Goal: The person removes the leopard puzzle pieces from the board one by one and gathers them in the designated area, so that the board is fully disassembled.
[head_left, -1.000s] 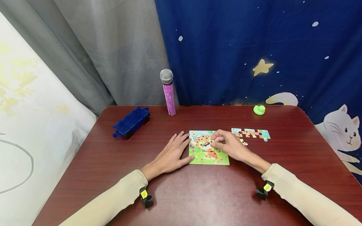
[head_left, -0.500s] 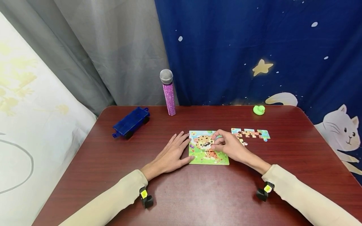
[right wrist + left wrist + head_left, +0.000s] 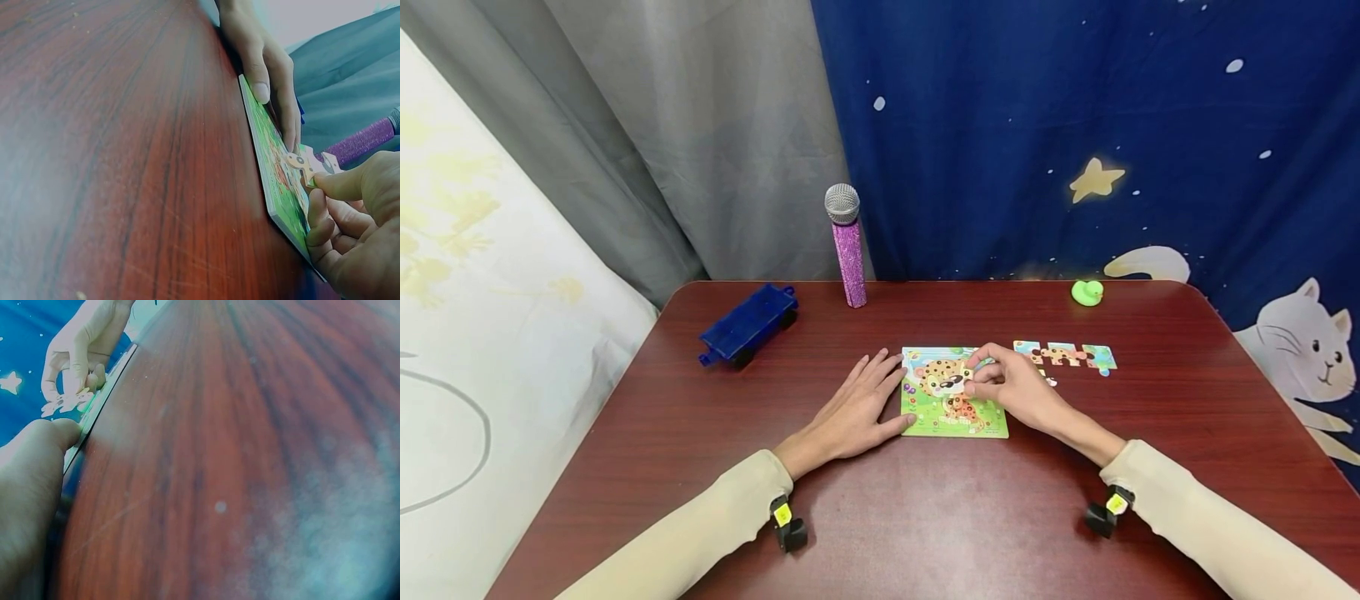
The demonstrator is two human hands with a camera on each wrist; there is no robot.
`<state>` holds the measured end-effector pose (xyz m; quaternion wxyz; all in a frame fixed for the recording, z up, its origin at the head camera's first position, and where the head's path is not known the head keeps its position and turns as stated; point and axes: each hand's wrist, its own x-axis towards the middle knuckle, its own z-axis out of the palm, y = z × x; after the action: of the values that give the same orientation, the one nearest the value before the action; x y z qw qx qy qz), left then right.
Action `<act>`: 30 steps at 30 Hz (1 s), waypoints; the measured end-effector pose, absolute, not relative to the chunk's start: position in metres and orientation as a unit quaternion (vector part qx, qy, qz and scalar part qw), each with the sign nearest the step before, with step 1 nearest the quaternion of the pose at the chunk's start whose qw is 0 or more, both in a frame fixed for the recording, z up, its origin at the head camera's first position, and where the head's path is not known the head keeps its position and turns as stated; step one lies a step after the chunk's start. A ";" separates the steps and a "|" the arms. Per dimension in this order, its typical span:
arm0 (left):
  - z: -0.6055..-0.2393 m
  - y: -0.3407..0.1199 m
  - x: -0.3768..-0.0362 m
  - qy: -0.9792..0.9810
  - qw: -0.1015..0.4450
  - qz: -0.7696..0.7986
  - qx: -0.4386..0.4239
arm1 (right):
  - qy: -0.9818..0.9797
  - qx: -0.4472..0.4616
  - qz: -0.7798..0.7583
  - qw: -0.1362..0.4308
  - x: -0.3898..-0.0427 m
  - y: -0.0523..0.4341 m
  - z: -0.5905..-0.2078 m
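Right hand (image 3: 1011,385) has lifted a puzzle piece (image 3: 310,164); no legible writing.

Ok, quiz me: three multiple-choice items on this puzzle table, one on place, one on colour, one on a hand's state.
1. Where does the microphone stand?
A. far edge of the table
B. on the puzzle board
C. beside the green toy

2. What colour is the toy wagon?
A. red
B. blue
C. yellow

3. What is the right hand doing?
A. lying flat
B. pinching a puzzle piece
C. holding the microphone

Key: A, it stands upright by the curtain; B, its body is dark blue; B, the right wrist view shows fingertips on the piece.
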<state>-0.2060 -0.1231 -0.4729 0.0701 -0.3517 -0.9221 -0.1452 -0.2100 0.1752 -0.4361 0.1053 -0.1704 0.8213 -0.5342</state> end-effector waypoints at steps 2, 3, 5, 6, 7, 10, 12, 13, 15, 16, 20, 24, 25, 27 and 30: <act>-0.473 -0.123 -0.206 -0.922 0.070 -0.146 -0.352 | 0.823 -0.168 -0.533 0.104 -0.209 0.176 -0.436; -0.473 -0.123 -0.206 -0.921 0.071 -0.146 -0.353 | 0.824 -0.167 -0.532 0.101 -0.209 0.177 -0.436; -0.473 -0.122 -0.206 -0.921 0.071 -0.147 -0.354 | 0.826 -0.167 -0.529 0.097 -0.209 0.179 -0.436; -0.473 -0.122 -0.206 -0.921 0.071 -0.147 -0.354 | 0.827 -0.168 -0.528 0.096 -0.209 0.180 -0.436; -0.473 -0.122 -0.206 -0.921 0.072 -0.146 -0.354 | 0.827 -0.170 -0.528 0.094 -0.208 0.181 -0.436; -0.473 -0.122 -0.206 -0.921 0.075 -0.145 -0.355 | 0.828 -0.172 -0.527 0.088 -0.207 0.187 -0.435; -0.472 -0.121 -0.206 -0.920 0.078 -0.145 -0.356 | 0.826 -0.172 -0.530 0.086 -0.205 0.192 -0.435; -0.472 -0.121 -0.206 -0.919 0.079 -0.145 -0.357 | 0.825 -0.171 -0.531 0.085 -0.205 0.194 -0.435; -0.472 -0.121 -0.206 -0.919 0.080 -0.145 -0.359 | 0.827 -0.168 -0.530 0.080 -0.203 0.199 -0.435; -0.471 -0.121 -0.206 -0.919 0.080 -0.145 -0.359 | 0.828 -0.167 -0.530 0.078 -0.202 0.201 -0.436; -0.471 -0.121 -0.206 -0.920 0.078 -0.145 -0.357 | 0.833 -0.157 -0.527 0.068 -0.198 0.211 -0.437; -0.472 -0.122 -0.206 -0.920 0.077 -0.145 -0.356 | 0.837 -0.145 -0.523 0.066 -0.193 0.222 -0.439; -0.472 -0.122 -0.206 -0.920 0.076 -0.146 -0.356 | 0.839 -0.142 -0.522 0.065 -0.192 0.226 -0.440; -0.472 -0.123 -0.206 -0.920 0.075 -0.148 -0.356 | 0.841 -0.137 -0.520 0.061 -0.192 0.232 -0.442; -0.472 -0.123 -0.206 -0.921 0.072 -0.150 -0.354 | 0.848 -0.128 -0.511 0.052 -0.192 0.244 -0.444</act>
<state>-0.2057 -0.1233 -0.4724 0.0716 -0.3535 -0.9206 -0.1499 -0.1919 0.2437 -0.4439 0.0523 -0.1275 0.8482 -0.5114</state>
